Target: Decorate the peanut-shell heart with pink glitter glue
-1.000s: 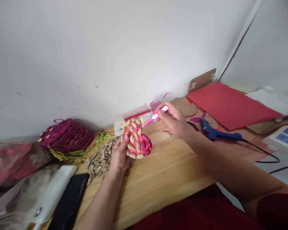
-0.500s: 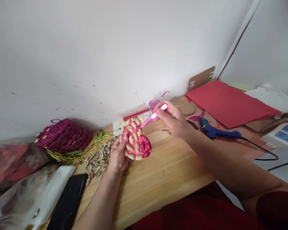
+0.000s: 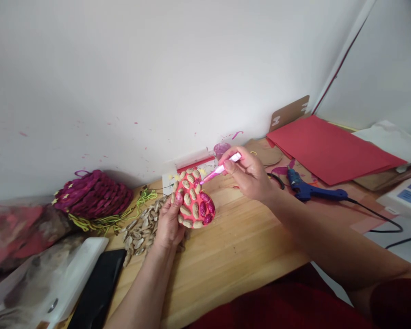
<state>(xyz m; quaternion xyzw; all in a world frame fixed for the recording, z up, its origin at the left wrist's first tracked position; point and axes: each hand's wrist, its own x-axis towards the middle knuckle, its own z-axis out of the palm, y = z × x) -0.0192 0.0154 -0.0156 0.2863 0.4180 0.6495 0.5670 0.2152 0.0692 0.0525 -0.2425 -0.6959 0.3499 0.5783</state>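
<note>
My left hand point(image 3: 171, 221) grips the left edge of a red cutout point(image 3: 195, 206) with a rounded, gourd-like outline, held tilted above the table. Peanut shells point(image 3: 185, 210) cover its face, and several at the lower right are painted shiny magenta point(image 3: 202, 209). Between the fingers of my right hand point(image 3: 248, 173) is a paintbrush with a white handle point(image 3: 233, 158) and pink-stained lower part. Its tip meets the shells near the cutout's upper right, where a magenta patch shows. Loose peanut shells point(image 3: 145, 230) lie heaped behind and beside my left hand.
A magenta woven piece with yellow stars point(image 3: 96, 194) stands at the left, near a black phone-like slab point(image 3: 97, 288). On the right are a blue glue gun point(image 3: 315, 189), red sheets point(image 3: 332, 148) and a power strip point(image 3: 406, 196). A pink-stained cup point(image 3: 222, 149) stands by the wall.
The brush and my right hand have shifted very slightly, the tip staying at the cutout's upper right. The whole view has moved a little.
</note>
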